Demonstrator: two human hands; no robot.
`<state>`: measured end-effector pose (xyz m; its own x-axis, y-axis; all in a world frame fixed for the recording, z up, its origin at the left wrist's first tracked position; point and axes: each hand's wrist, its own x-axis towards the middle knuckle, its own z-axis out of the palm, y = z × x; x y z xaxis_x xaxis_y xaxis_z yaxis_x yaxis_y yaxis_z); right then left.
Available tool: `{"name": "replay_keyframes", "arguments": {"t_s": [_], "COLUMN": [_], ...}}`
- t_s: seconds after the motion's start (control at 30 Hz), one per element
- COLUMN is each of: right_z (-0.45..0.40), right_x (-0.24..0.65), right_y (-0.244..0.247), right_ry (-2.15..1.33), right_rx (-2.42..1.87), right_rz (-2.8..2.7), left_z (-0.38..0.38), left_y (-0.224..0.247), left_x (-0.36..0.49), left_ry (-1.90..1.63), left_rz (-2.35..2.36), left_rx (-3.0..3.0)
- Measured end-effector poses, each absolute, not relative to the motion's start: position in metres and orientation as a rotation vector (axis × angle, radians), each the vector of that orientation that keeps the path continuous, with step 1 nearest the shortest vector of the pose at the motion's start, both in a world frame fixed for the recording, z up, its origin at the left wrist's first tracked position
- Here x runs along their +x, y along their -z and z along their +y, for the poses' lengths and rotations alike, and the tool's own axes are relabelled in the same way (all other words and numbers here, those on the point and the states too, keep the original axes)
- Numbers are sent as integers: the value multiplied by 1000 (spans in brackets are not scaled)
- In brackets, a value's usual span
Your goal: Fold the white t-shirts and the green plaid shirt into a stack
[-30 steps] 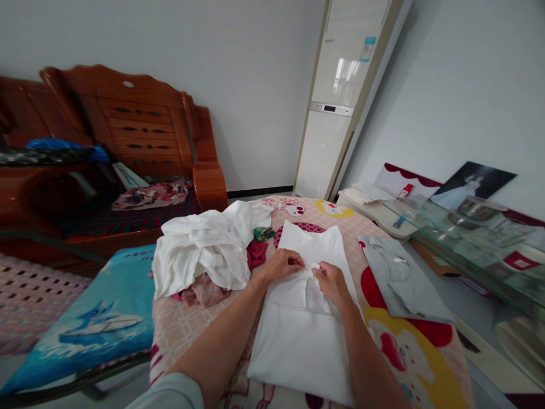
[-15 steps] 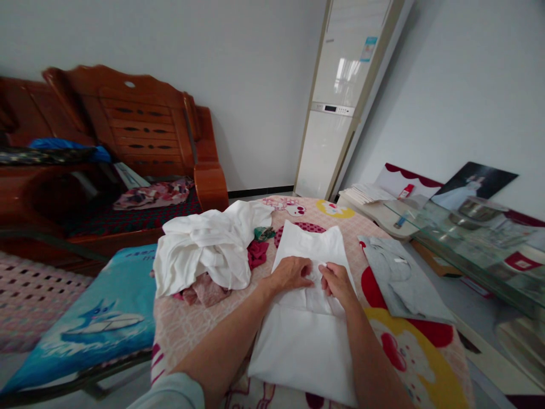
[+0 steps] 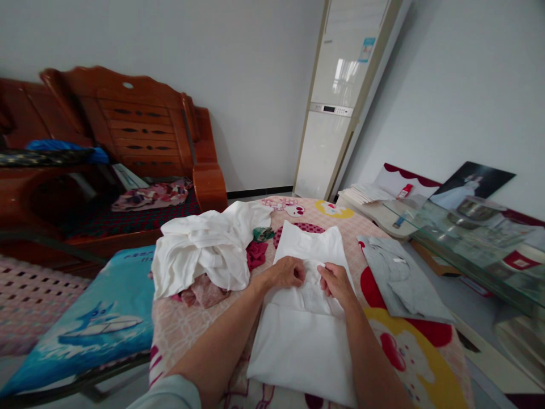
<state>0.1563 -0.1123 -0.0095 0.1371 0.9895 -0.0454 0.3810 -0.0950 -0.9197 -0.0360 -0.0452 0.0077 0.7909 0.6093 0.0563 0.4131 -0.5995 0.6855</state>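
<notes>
A white shirt point(image 3: 304, 343) lies partly folded in front of me, its lower part flat towards my body and its upper part under my hands. My left hand point(image 3: 286, 272) has curled fingers closed on the cloth at the left of the middle fold. To the right of it, my right hand point(image 3: 336, 280) pinches a bit of the same white fabric between thumb and fingers. Loose wrinkles run through the cloth between both hands. A folded grey shirt point(image 3: 402, 278) with its neckline facing up rests to the right.
A heap of white clothing point(image 3: 202, 247) sits on the left of the patterned tablecloth point(image 3: 200, 329), with pink and dark red pieces beside it. Further left are a blue cushion point(image 3: 102, 318) and a wooden bench point(image 3: 140, 125). A glass shelf point(image 3: 464, 250) stands close on the right.
My left hand has shifted slightly left, widening the gap to my right hand. The white fabric between them is more drawn out. My right hand has barely moved.
</notes>
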Motion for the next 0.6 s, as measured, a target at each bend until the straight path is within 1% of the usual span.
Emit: {"name": "replay_keyframes", "arguments": {"t_s": [0.27, 0.47, 0.6], "right_z": [-113, -113, -114], "right_x": [156, 155, 155], "right_y": [8, 7, 5], "right_ry": [-972, -962, -953], "right_rx": [-1602, -1606, -1597], "right_rz": [-1355, -1360, -1366], "left_z": [-41, -44, -50], "left_y": [-4, -3, -9], "left_x": [-39, -36, -32], "left_ry": [-465, -456, -405], "left_rz": [655, 576, 711], "left_rx": [2200, 2311, 2360]}}
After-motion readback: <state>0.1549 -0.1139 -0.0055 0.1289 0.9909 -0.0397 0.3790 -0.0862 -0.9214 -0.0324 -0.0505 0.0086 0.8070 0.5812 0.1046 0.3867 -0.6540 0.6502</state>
